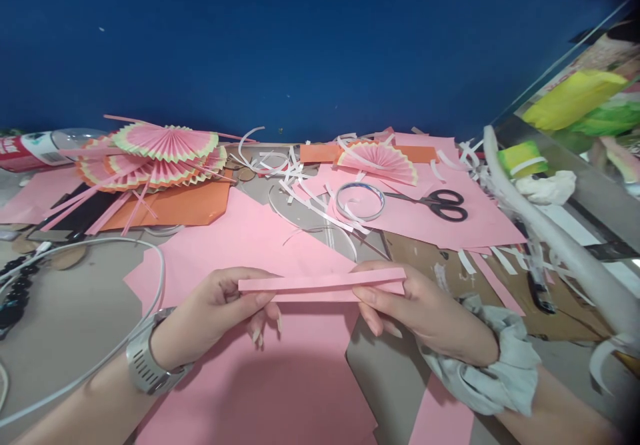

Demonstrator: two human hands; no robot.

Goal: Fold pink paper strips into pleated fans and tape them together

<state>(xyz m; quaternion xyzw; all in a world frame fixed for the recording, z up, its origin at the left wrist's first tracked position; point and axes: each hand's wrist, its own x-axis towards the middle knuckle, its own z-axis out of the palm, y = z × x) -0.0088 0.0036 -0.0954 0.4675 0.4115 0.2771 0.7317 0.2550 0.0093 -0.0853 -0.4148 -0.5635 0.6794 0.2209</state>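
Blue wall backs a cluttered table (70, 311). At lower centre, the left hand (215, 311) and right hand (425, 311) each pinch 1 end of a folded pink paper strip (323, 283), held level above a pink sheet (280, 378). Scissors (440, 203) lie upper right, paper fans (160, 155) upper left.

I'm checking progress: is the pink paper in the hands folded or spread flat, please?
Folded: the pink paper strip forms a narrow layered band pinched between left hand and right hand.
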